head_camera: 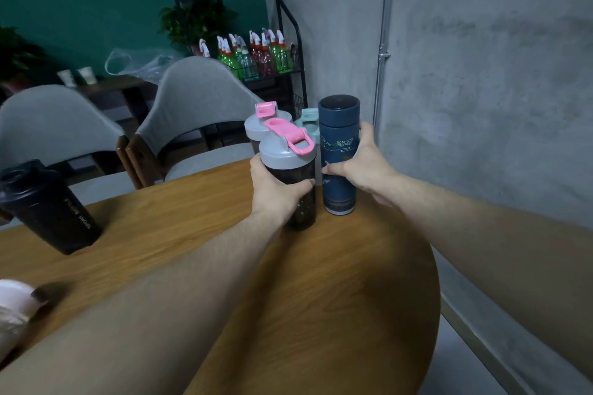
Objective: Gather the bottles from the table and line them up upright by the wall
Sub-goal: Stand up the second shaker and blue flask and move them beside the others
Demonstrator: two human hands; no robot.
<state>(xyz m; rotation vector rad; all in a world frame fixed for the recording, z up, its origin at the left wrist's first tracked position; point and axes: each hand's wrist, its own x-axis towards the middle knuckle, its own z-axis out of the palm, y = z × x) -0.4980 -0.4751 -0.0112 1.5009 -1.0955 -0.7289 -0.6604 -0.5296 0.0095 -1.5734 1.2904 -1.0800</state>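
My left hand [276, 184] grips a dark shaker bottle with a grey lid and pink flip cap [288, 157], upright on the wooden table [337, 298]. Around a navy flask with a cloud pattern [338, 151], upright just to its right near the concrete wall [481, 106], my right hand [362, 160] is closed. Behind them stand a second grey-lidded bottle with a pink cap [261, 123] and a mint-lidded bottle [308, 120], mostly hidden. A black sport bottle [48, 205] stands at the table's far left edge.
Two grey-backed chairs [192, 102] stand behind the table. A black rack [285, 67] with several spray bottles is by the wall. A white and pink object [12, 308] lies at the table's near left. The table's rounded right edge sits close to the wall.
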